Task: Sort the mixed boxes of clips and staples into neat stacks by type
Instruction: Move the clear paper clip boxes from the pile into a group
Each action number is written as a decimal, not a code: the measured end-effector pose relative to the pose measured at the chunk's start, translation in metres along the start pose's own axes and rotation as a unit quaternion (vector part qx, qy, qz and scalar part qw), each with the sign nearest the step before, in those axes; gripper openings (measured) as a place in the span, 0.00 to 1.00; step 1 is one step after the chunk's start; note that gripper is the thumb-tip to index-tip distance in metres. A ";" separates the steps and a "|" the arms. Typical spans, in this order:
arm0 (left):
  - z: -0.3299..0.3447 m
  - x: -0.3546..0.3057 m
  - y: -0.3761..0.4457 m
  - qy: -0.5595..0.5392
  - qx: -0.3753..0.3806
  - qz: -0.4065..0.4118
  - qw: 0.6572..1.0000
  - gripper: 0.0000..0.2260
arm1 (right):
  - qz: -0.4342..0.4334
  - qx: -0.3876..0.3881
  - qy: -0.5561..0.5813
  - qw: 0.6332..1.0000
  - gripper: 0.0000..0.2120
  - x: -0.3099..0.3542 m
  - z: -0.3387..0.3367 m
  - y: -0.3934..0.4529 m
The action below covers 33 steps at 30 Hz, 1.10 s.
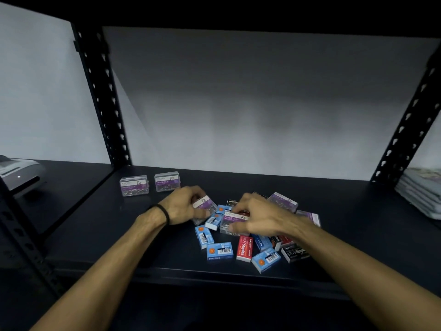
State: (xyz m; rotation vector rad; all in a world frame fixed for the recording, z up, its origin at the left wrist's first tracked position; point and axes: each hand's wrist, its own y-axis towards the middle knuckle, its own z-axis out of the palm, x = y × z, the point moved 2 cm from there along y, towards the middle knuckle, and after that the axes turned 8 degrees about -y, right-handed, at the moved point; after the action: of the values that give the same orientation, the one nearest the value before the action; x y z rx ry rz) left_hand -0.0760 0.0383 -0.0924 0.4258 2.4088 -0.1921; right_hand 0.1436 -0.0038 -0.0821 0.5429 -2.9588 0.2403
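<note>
Fingers of both hands, left hand point(183, 205) and right hand point(256, 217), each grip a paper-clip box point(205, 203); lift straight, then stack beside the two clip boxes point(134, 185) near the shelf's point(95, 235) back-left corner.

Two clip boxes point(149, 185) left-behind the mixed pile point(248, 235) on shelf point(119, 247)

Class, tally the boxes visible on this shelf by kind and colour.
Clear paper clip boxes: 6
Blue staple boxes: 6
Red staple boxes: 2
Black staple boxes: 2
Total: 16 visible; more may be hidden.
</note>
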 end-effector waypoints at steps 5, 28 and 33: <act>0.003 -0.003 -0.001 -0.016 -0.002 0.050 0.999 0.24 | -0.006 -0.009 0.018 1.000 0.25 -0.008 0.001 -0.003; 0.005 -0.003 -0.006 -0.097 0.006 0.073 0.993 0.23 | 0.007 -0.086 0.008 0.996 0.22 -0.012 0.002 -0.010; 0.001 0.000 -0.008 -0.129 -0.005 0.088 0.988 0.21 | 0.004 -0.053 0.066 0.996 0.21 -0.012 -0.001 -0.008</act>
State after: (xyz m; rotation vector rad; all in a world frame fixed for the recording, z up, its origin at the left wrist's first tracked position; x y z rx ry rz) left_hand -0.0777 0.0305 -0.0931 0.5698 2.1060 -0.1458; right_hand 0.1580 -0.0070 -0.0819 0.4818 -2.8267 0.1150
